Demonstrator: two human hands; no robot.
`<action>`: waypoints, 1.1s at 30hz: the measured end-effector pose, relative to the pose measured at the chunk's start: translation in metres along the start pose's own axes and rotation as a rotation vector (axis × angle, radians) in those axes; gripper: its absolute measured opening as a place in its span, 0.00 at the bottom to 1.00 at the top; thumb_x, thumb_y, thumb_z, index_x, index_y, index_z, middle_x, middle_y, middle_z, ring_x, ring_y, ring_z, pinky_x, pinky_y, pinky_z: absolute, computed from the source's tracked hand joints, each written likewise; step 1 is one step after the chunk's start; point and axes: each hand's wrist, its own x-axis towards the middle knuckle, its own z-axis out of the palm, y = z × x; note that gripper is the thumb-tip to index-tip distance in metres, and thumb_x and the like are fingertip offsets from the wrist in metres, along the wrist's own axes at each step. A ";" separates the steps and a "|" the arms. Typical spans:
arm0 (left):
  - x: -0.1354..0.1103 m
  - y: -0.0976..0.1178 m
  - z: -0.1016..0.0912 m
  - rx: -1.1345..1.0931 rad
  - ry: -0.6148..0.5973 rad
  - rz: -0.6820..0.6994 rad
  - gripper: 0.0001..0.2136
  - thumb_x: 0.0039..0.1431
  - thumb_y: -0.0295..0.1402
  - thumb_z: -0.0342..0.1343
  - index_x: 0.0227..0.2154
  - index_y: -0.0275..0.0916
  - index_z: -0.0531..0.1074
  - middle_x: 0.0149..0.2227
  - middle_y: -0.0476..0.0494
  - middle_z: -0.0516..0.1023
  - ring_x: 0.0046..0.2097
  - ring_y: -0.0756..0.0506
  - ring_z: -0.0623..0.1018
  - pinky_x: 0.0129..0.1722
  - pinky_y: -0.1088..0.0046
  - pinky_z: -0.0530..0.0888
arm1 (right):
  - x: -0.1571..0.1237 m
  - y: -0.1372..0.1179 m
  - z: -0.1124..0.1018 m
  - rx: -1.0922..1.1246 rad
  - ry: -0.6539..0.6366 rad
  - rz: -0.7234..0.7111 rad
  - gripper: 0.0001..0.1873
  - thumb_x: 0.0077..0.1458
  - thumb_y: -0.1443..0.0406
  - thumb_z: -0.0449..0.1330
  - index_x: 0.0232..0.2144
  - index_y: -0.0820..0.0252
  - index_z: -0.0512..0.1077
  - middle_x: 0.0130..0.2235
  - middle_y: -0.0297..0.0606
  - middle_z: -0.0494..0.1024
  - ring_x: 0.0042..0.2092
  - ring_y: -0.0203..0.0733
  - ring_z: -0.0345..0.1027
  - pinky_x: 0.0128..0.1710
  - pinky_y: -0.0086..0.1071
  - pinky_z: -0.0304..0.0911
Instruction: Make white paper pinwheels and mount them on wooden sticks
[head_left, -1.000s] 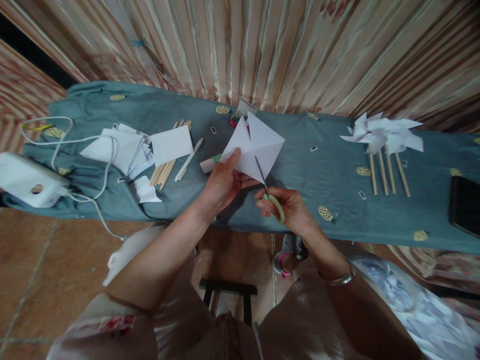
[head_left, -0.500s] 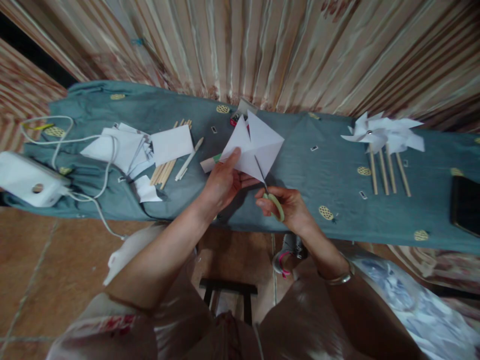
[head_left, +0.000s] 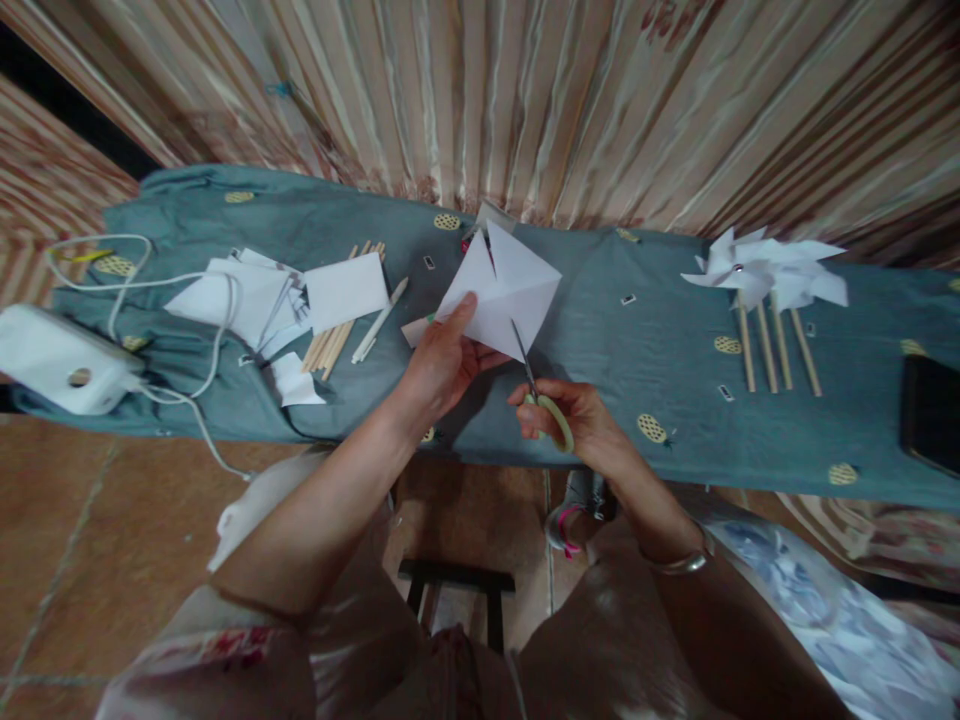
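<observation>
Scissors with pale green handles (head_left: 541, 398), gripped in the right hand (head_left: 581, 425), are slicing into the white paper square (head_left: 510, 285) that the left hand (head_left: 442, 365) is pinching above the desk (head_left: 645, 330); cutting further is likely demanding a steady hold.

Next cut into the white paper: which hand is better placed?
Right, probably. The right hand grips the scissors, whose blades meet the lower edge of the paper. The left hand pinches the paper and holds it up.

Striped satin curtain (head_left: 600, 90) behind; teal-clothed table (head_left: 660, 400); brown tiled floor (head_left: 97, 530); dim light.
</observation>
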 end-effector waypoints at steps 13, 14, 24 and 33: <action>0.004 0.013 -0.004 -0.016 0.032 0.005 0.11 0.69 0.33 0.48 0.42 0.42 0.76 0.31 0.48 0.82 0.32 0.48 0.80 0.34 0.71 0.78 | -0.012 -0.010 -0.030 -0.097 -0.089 0.076 0.22 0.41 0.49 0.73 0.30 0.59 0.76 0.22 0.29 0.73 0.23 0.33 0.65 0.24 0.29 0.62; 0.005 0.011 -0.005 -0.013 0.028 0.005 0.11 0.69 0.33 0.48 0.41 0.41 0.76 0.31 0.48 0.81 0.32 0.48 0.80 0.34 0.71 0.78 | -0.012 -0.009 -0.033 -0.099 -0.038 0.045 0.22 0.42 0.48 0.72 0.30 0.59 0.76 0.22 0.30 0.74 0.23 0.33 0.65 0.25 0.29 0.62; 0.004 -0.010 -0.006 0.108 -0.074 -0.020 0.07 0.62 0.27 0.52 0.37 0.37 0.76 0.32 0.43 0.82 0.34 0.46 0.81 0.36 0.72 0.78 | 0.003 -0.006 -0.046 0.062 0.504 -0.240 0.20 0.39 0.51 0.74 0.32 0.54 0.77 0.27 0.30 0.78 0.29 0.35 0.70 0.32 0.31 0.64; 0.005 -0.024 -0.008 0.139 -0.107 -0.089 0.07 0.58 0.26 0.57 0.38 0.34 0.78 0.28 0.43 0.81 0.32 0.45 0.80 0.33 0.71 0.76 | 0.007 -0.005 -0.042 0.086 0.520 -0.181 0.17 0.33 0.60 0.74 0.28 0.54 0.76 0.23 0.24 0.66 0.25 0.30 0.54 0.26 0.29 0.51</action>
